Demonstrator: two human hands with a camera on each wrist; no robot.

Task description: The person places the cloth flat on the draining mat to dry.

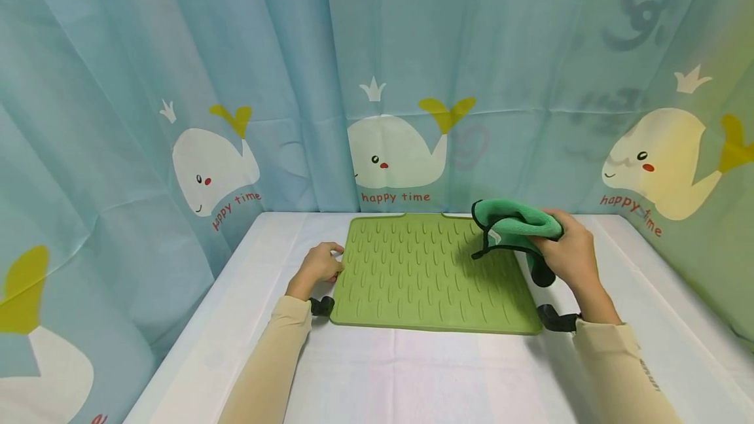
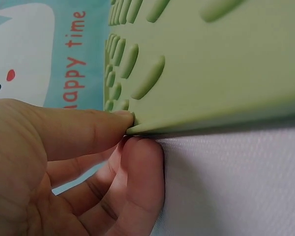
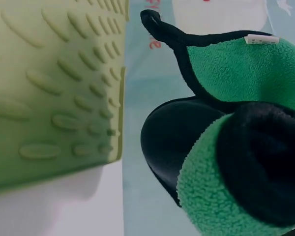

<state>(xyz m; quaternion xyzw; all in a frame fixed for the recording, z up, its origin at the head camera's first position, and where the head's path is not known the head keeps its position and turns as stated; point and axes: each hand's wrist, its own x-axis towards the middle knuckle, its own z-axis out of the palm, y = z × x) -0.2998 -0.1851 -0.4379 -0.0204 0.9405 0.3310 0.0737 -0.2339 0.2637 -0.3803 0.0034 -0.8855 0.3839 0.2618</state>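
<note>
A light green ribbed silicone mat lies on the white-covered table. My left hand is at its left edge. In the left wrist view the thumb rests on top of the mat's rim and the curled fingers sit beneath, pinching it. Over the mat's right side, my right hand grips a bunched green cloth with black trim. Folds of that cloth, with a black hanging loop and a small white label, fill the right wrist view, where the hand itself is out of sight.
A light blue curtain with whale prints stands behind the table and along both sides. White tablecloth shows around the mat. Black camera straps are on both wrists.
</note>
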